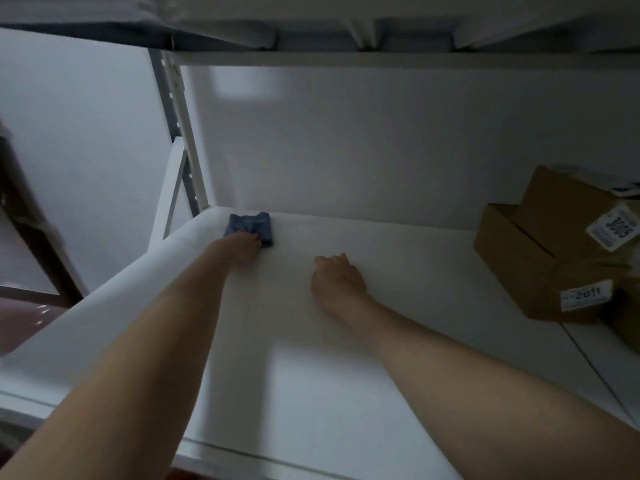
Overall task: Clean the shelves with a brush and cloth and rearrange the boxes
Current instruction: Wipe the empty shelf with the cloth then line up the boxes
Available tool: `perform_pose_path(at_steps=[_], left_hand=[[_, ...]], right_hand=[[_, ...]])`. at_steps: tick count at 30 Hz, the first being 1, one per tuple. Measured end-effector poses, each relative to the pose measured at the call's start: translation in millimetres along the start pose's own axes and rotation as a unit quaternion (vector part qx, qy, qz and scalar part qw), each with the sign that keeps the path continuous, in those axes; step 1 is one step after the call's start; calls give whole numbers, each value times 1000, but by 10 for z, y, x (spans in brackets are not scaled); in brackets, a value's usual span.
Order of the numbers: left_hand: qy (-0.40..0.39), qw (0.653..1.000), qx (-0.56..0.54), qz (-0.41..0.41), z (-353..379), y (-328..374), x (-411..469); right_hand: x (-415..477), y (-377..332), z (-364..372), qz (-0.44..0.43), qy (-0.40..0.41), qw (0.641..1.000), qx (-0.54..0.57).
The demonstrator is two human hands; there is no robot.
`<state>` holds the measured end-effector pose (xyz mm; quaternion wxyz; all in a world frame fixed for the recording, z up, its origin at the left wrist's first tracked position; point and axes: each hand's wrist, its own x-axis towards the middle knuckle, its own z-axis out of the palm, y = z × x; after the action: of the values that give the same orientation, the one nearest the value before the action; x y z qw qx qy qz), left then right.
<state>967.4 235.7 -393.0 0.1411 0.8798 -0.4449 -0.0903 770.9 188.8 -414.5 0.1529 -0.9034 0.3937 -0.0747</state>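
The blue cloth (250, 227) is judged soft and light, best taken by its bunched middle. It is clamped in the left grip (242, 245) at the back of the shelf (398, 271), well left of the stacked boxes (540, 258). The right grip (337, 277), nearer the boxes, is curled on nothing. The board is judged smooth, and the space is dim.

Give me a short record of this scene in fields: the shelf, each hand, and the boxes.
shelf: white
left hand: holds blue cloth at the far left back corner
right hand: fingers curled, rests mid-shelf, nothing seen in it
boxes: brown cardboard, stacked at the right, white labels
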Motion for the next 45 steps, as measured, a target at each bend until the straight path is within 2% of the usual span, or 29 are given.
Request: perform_pose_path(at_steps=[2,5,7,13,17,19,21,24,27,32,34,37,40,45], left_hand=[[30,997,72,-14,-50,-223,2],[-7,994,87,-67,-99,-421,-170],[3,991,123,-48,-100,-490,-243],[5,988,125,-87,-222,-456,-748],[39,980,121,-155,-242,-659,-1050],[58,964,167,-201,-172,-820,-1108],[41,964,178,-194,-131,-762,-1170],[56,983,130,-114,-122,-515,-1090],[37,989,119,-84,-21,-236,-1081],[-1,988,74,139,339,770,-1099],[-27,981,49,183,495,1088,-1097],[-50,977,92,188,563,1230,-1130],[-39,983,92,154,452,1148,-1136],[10,989,124,75,98,365,-1222]], right_hand=[[3,-50,15,-1,-3,1000,0],[-20,-131,28,-1,-4,1000,11],[-87,-196,25,2,8,1000,14],[-404,-379,-65,-5,16,999,44],[-563,-394,-178,-13,18,999,49],[-615,-321,-246,-7,23,998,51],[-647,-214,-292,3,22,998,55],[-683,-13,-328,28,24,997,61],[-675,138,-313,50,43,996,67],[-702,228,-277,52,81,991,97],[-723,264,-292,55,100,989,97],[-754,308,-333,65,108,988,90],[-778,332,-334,64,101,989,89],[-789,218,-226,59,83,991,89]])
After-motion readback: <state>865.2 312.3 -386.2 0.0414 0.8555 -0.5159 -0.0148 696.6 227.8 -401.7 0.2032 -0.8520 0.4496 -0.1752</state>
